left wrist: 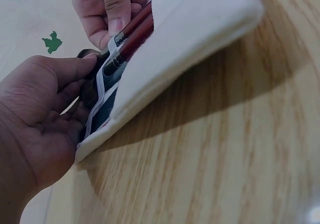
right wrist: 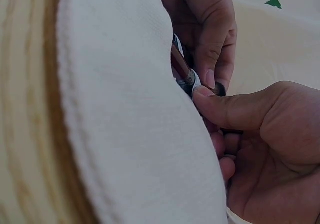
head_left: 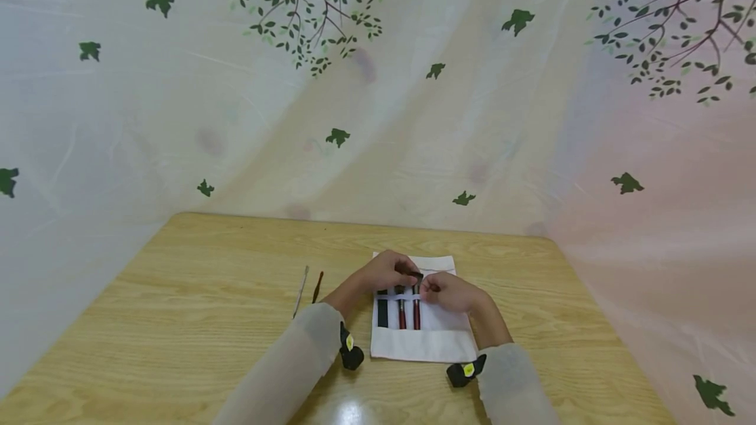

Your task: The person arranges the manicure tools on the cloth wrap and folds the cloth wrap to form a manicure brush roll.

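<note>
A white cloth brush roll point(head_left: 422, 346) lies on the table, its lower edge folded into a pocket. Two red-handled makeup brushes point(head_left: 417, 317) and a black flat item point(head_left: 382, 313) stand side by side in it, under a white elastic band point(left wrist: 98, 91). My left hand point(head_left: 386, 272) pinches the dark bristle head point(right wrist: 220, 89) of the rightmost brush. With thumb and fingers, my right hand point(head_left: 451, 290) pinches the elastic band beside that brush; the thumb point(right wrist: 210, 101) lies on the band in the right wrist view. Its other fingers are partly hidden behind the cloth.
Left of the roll, a thin silver-coloured tool point(head_left: 301, 290) and a slim dark-red brush point(head_left: 317, 287) lie on the wooden table point(head_left: 207, 307). The left forearm partly covers their near ends. A pale curtain point(head_left: 378, 169) with green leaf prints hangs behind the table.
</note>
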`<act>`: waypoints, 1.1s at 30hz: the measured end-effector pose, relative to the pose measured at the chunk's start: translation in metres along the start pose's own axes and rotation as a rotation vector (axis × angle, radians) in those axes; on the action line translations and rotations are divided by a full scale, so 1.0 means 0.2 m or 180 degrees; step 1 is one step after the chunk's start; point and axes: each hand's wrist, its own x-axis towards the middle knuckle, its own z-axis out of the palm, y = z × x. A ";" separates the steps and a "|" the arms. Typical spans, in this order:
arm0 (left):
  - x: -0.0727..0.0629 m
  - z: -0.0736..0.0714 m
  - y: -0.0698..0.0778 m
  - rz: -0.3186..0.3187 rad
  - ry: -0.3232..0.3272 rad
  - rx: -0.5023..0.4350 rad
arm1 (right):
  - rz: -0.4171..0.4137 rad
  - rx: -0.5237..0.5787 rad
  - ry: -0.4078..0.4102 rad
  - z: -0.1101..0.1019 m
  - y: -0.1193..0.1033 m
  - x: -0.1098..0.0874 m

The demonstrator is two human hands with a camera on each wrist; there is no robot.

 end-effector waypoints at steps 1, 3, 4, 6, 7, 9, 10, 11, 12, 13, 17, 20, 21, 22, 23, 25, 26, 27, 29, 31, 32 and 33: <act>0.00 0.00 0.00 0.0002 -0.0012 -0.0014 | 0.0005 0.0005 -0.0003 0.00 0.00 0.00; 0.00 0.00 -0.01 0.0003 -0.0036 -0.0046 | 0.0023 0.0001 -0.0007 0.00 0.00 0.00; 0.00 0.00 -0.01 0.0001 -0.0052 -0.0056 | 0.0030 0.0000 -0.0005 0.01 0.00 0.00; 0.01 0.00 -0.01 0.0002 -0.0071 -0.0069 | 0.0028 0.0004 -0.0002 0.01 0.00 0.00; 0.01 0.00 -0.01 0.0002 -0.0073 -0.0076 | 0.0043 0.0006 0.0002 0.01 0.00 0.00; 0.01 0.00 -0.01 -0.0016 -0.0078 -0.0066 | 0.0034 0.0023 0.0002 0.01 0.00 0.00; 0.01 0.00 -0.01 -0.0023 -0.0078 -0.0053 | 0.0028 0.0031 0.0003 0.01 0.00 0.00; 0.01 0.00 -0.01 -0.0024 -0.0074 -0.0034 | 0.0023 0.0037 0.0004 0.01 0.00 0.00; 0.01 0.00 -0.01 -0.0027 -0.0075 -0.0013 | 0.0020 0.0041 0.0003 0.01 0.00 0.00; 0.01 0.00 -0.01 -0.0033 -0.0077 0.0005 | 0.0025 0.0035 0.0004 0.01 0.00 0.00; 0.00 0.00 -0.01 -0.0028 -0.0082 0.0038 | 0.0047 0.0005 0.0006 0.00 0.00 0.00; 0.00 0.00 -0.01 -0.0018 -0.0089 0.0036 | 0.0049 -0.0022 0.0002 0.00 -0.01 -0.01; 0.00 0.00 -0.01 -0.0016 -0.0092 0.0029 | 0.0057 -0.0032 0.0006 0.00 -0.02 -0.01; 0.00 0.00 -0.01 -0.0016 -0.0096 0.0022 | 0.0064 -0.0044 0.0012 0.00 -0.02 -0.01; 0.00 0.00 -0.01 -0.0016 -0.0101 0.0024 | 0.0064 -0.0060 0.0022 0.00 -0.02 -0.01; 0.00 0.00 -0.01 -0.0017 -0.0106 0.0039 | 0.0092 -0.0089 0.0051 0.00 -0.02 -0.01; 0.00 0.00 -0.01 -0.0017 -0.0109 0.0048 | 0.0109 -0.0097 0.0065 0.00 -0.02 -0.01; 0.00 0.00 -0.01 -0.0016 -0.0110 0.0059 | 0.0122 -0.0103 0.0082 0.00 -0.02 -0.01; 0.00 0.00 -0.01 -0.0007 -0.0110 0.0084 | 0.0082 -0.0146 0.0118 -0.01 -0.02 -0.02; 0.00 0.00 -0.01 -0.0004 -0.0116 0.0094 | 0.0040 -0.0176 0.0167 -0.02 -0.03 -0.03; 0.00 -0.01 -0.01 -0.0003 -0.0120 0.0093 | 0.0024 -0.0190 0.0199 -0.03 -0.03 -0.04; 0.00 -0.01 -0.01 0.0000 -0.0123 0.0097 | 0.0014 -0.0193 0.0233 -0.03 -0.03 -0.04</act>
